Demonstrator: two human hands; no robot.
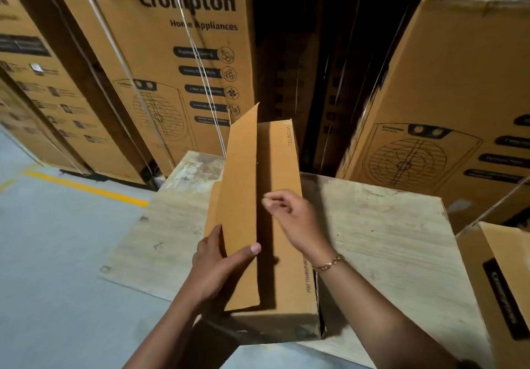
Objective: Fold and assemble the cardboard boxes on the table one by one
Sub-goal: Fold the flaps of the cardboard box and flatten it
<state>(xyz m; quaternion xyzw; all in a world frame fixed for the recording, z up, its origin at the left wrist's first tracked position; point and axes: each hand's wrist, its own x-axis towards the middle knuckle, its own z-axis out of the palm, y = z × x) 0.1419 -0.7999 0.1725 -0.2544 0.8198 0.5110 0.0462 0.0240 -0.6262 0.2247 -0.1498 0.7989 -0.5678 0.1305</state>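
A long narrow brown cardboard box (282,168) lies lengthwise on the worn table (381,242), its near end at the table's front edge. Its left long flap (243,196) stands raised and tilted over the box. My left hand (220,262) grips that flap near its near end, thumb across the inner face and fingers behind. My right hand (292,219), with a bracelet at the wrist, hovers over the right top panel with its fingers loosely curled and nothing in them. The inside of the box is hidden by the flap and panel.
Tall printed appliance cartons (177,61) stand stacked behind the table, and another (447,102) leans at the right. An open carton (499,277) sits at the table's right edge. Grey floor with a yellow line (86,188) lies to the left.
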